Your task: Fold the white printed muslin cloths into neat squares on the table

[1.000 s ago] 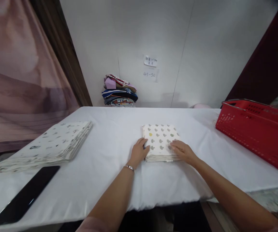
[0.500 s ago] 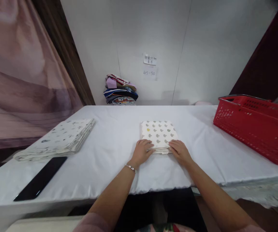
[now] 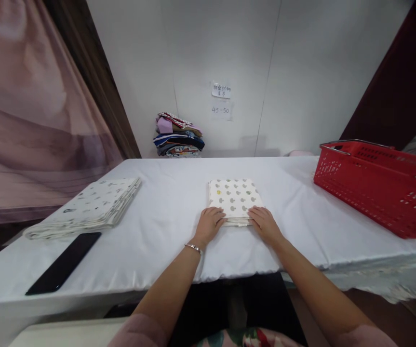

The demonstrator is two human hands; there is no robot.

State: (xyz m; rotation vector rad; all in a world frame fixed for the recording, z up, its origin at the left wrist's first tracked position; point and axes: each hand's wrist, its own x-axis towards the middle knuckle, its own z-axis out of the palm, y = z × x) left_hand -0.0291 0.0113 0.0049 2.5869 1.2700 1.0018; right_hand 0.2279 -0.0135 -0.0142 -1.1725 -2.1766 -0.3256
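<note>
A white cloth (image 3: 234, 195) with grey mushroom-like prints and a small yellow figure lies folded in a thick, layered square on the white-covered table. My left hand (image 3: 209, 224) is at its near left corner, fingers over the top and thumb along the front edge. At the near right corner, my right hand (image 3: 263, 224) holds the cloth in the same way. Both hands appear closed lightly on the corners; the undersides of the layers are hidden. A silver bracelet (image 3: 194, 247) circles my left wrist.
To the left lies a larger folded printed cloth (image 3: 92, 205), with a black phone-like slab (image 3: 65, 262) in front of it. A red basket (image 3: 370, 188) stands at the right. Several folded fabrics (image 3: 179, 137) are piled by the back wall, near paper signs (image 3: 221, 101).
The view has shifted slightly. Both hands stay at the near corners of the folded cloth, with only small finger movement; the cloth keeps its shape.
</note>
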